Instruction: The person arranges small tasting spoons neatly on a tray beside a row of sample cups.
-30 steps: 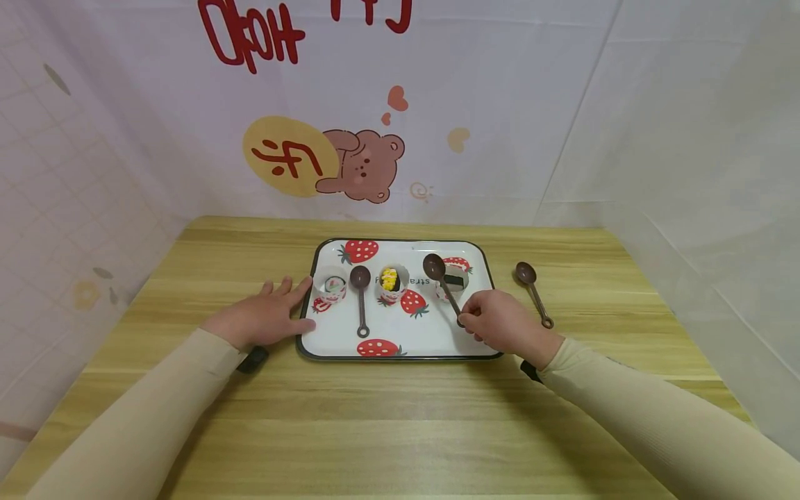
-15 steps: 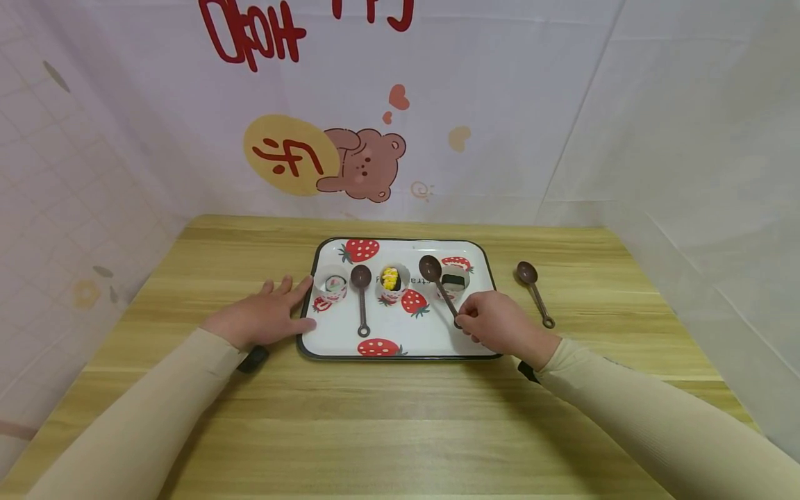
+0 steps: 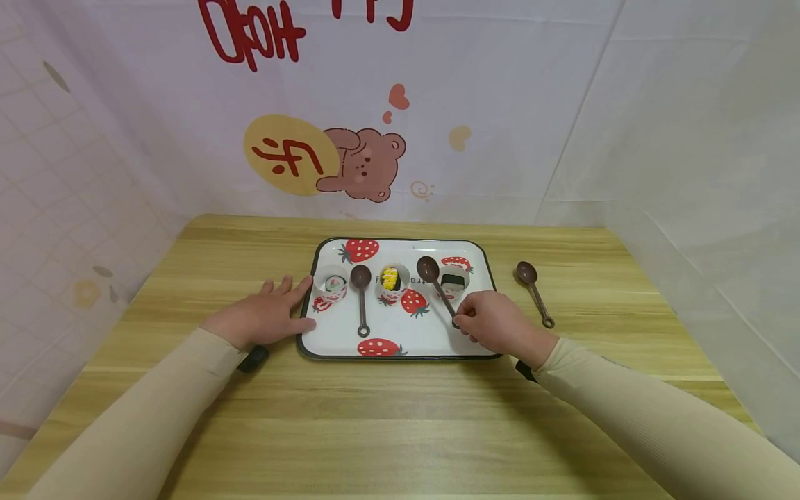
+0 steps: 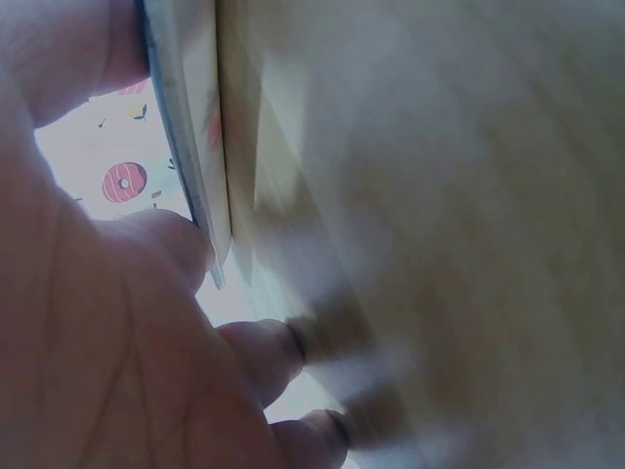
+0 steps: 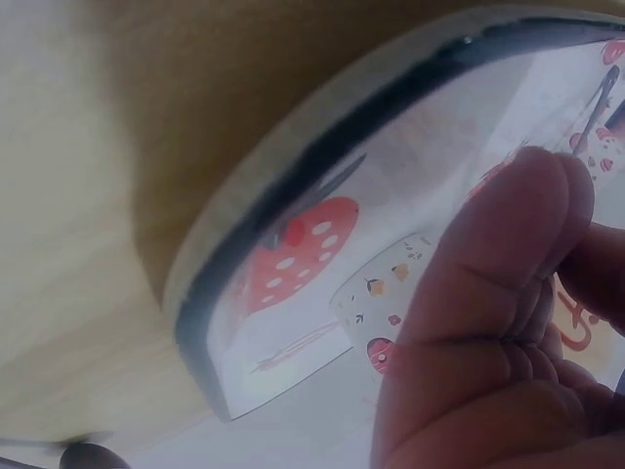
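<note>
My right hand point(image 3: 496, 321) pinches the handle end of a brown spoon point(image 3: 428, 268) between thumb and fingertips. The spoon lies slanted over the right part of the strawberry-print tray point(image 3: 412, 342), its bowl toward the back. Just right of it, a paper cup point(image 3: 451, 294) holds a sushi piece with a dark band point(image 3: 453, 280). Fingers spread, my left hand point(image 3: 256, 318) rests at the tray's left rim, thumb over the edge. In the left wrist view, the fingertips point(image 4: 269, 357) reach down to the table beside the tray. The right wrist view shows the curled right fingers point(image 5: 498, 264); the spoon's handle end is hidden there.
A second brown spoon point(image 3: 362, 298) lies on the tray between a cup with a sushi roll point(image 3: 335, 283) and a cup with yellow-topped sushi point(image 3: 391, 279). A third spoon point(image 3: 535, 294) lies on the wooden table point(image 3: 387, 423) right of the tray. A printed cloth point(image 3: 500, 83) hangs behind.
The spoon in my right hand has shifted slightly left, its bowl moving away from the right cup, so more of that cup's sushi shows. My left hand has stayed in place.
</note>
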`<state>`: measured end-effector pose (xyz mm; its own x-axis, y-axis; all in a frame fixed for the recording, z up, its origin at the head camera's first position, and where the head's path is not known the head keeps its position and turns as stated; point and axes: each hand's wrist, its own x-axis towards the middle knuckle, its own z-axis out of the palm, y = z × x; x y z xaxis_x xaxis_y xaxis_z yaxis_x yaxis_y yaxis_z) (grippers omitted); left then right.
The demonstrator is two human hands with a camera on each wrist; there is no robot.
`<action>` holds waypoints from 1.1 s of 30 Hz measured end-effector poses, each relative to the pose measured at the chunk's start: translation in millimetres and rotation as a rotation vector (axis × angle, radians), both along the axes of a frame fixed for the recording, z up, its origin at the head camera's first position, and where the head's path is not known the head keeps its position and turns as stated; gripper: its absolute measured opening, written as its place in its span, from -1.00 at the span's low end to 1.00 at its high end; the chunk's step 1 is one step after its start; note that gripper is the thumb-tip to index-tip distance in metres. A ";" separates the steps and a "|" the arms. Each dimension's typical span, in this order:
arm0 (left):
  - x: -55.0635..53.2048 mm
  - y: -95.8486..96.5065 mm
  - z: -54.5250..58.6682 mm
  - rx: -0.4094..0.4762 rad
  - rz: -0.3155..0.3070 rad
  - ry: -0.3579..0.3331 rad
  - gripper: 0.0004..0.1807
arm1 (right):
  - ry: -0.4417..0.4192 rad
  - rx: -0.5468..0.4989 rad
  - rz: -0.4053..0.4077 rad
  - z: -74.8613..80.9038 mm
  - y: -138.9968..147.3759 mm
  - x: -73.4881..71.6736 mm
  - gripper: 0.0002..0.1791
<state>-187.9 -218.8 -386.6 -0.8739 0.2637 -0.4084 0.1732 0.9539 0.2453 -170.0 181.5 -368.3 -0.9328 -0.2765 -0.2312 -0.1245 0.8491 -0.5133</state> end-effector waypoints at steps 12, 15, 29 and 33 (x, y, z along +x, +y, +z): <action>1.2 -0.1 0.1 0.020 -0.002 0.002 0.09 | -0.013 0.024 0.004 -1.3 -4.1 -1.0 -0.85; 1.2 -0.4 -0.8 0.021 -0.002 0.002 0.09 | -0.023 0.023 0.002 -2.0 -4.9 -1.0 -0.84; 0.0 0.7 -0.5 0.000 -0.001 0.001 0.10 | -0.064 0.023 -0.016 -3.7 -5.0 -1.1 -0.86; 0.5 0.9 0.5 -0.003 0.001 0.001 0.09 | -0.068 0.016 -0.015 -4.2 -5.1 -0.6 -0.86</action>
